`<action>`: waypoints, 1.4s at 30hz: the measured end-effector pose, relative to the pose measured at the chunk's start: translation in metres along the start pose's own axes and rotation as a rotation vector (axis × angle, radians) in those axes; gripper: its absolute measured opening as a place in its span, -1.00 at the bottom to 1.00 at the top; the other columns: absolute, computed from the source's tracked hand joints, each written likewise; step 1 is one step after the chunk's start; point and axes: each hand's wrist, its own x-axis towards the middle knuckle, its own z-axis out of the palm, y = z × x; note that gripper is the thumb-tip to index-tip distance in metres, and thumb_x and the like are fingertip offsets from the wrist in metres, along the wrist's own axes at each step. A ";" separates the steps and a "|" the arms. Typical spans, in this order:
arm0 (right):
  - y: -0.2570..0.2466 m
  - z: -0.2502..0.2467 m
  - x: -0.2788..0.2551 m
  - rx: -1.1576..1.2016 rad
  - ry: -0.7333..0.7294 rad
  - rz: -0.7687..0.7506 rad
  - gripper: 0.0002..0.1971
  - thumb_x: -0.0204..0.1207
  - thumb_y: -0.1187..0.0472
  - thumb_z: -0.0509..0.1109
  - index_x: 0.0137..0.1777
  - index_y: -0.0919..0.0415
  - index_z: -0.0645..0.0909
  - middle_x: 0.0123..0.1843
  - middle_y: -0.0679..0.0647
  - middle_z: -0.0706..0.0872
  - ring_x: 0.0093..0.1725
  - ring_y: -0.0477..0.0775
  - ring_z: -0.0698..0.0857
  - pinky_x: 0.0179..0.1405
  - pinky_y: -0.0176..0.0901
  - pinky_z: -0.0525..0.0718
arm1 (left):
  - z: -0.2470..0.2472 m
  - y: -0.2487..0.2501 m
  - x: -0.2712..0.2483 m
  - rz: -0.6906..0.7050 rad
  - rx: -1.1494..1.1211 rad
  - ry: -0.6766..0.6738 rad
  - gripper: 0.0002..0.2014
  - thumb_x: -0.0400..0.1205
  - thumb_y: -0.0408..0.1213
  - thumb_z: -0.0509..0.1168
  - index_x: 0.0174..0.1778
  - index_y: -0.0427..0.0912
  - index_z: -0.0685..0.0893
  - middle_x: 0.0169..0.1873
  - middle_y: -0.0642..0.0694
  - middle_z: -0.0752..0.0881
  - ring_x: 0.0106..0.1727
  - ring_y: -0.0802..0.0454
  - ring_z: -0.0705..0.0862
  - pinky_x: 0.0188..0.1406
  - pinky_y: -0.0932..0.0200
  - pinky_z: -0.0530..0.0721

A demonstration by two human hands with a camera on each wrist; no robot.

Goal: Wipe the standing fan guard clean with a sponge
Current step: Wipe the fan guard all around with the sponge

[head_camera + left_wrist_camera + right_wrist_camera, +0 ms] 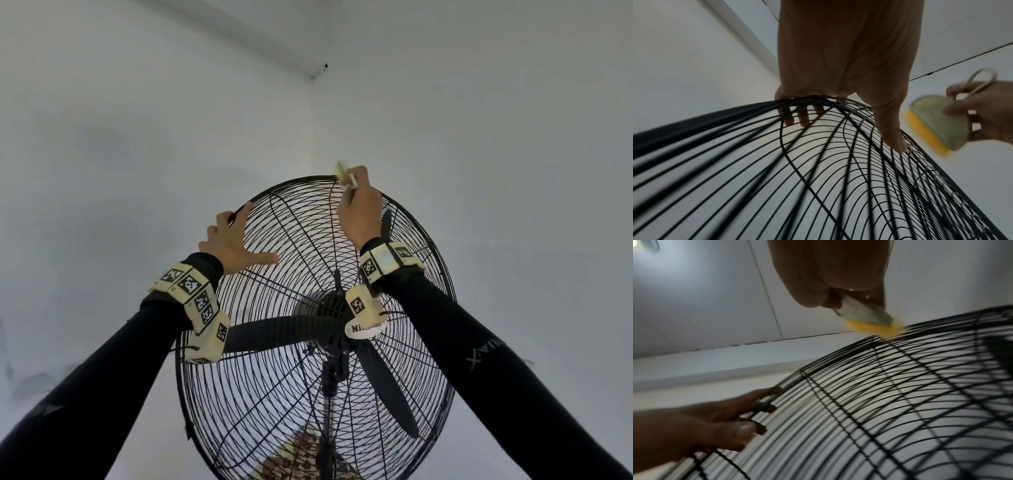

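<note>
Wiping is underway: your right hand grips the yellow-green sponge atop the black wire fan guard, left hand gripping its rim; next, sweep along it.

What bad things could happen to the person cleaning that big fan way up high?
The left hand has fingers poking through the fan guard, so they might get pinched or scraped on the thin wires. The right hand scrubs the top rim with the sponge; pushing there could tip or wobble the tall fan, or the sponge could slip and drop. The blades sit just behind the wires; whether the fan is unplugged can't be seen.
</note>
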 end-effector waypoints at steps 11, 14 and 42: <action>-0.013 -0.001 -0.043 0.139 -0.222 -0.150 -0.82 0.69 0.45 0.25 0.12 0.16 0.53 0.07 0.17 0.73 -0.36 0.04 0.69 -0.53 -0.28 0.65 | 0.037 0.025 -0.030 -0.106 0.197 0.096 0.55 0.18 0.65 0.41 0.67 0.10 -0.60 0.75 -0.05 -0.46 0.76 -0.51 -0.12 0.63 -0.61 0.09; 0.011 -0.008 -0.031 0.014 -0.054 0.009 -0.79 0.66 0.50 0.24 0.16 0.23 0.55 -0.16 0.10 0.72 -0.43 -0.13 0.53 -0.53 -0.41 0.39 | 0.040 0.024 -0.031 -0.101 0.195 0.111 0.52 0.22 0.62 0.42 0.69 0.09 -0.57 0.76 -0.05 -0.43 0.75 -0.53 -0.11 0.63 -0.61 0.07; 0.014 -0.016 -0.082 0.122 -0.370 -0.106 -0.82 0.67 0.38 0.36 0.19 0.15 0.52 0.28 0.18 0.71 -0.14 0.00 0.66 -0.24 -0.36 0.58 | 0.036 0.047 -0.037 -0.238 0.159 0.083 0.45 0.35 0.38 0.58 0.74 0.10 -0.48 0.77 -0.05 -0.42 0.76 -0.51 -0.22 0.66 -0.58 0.00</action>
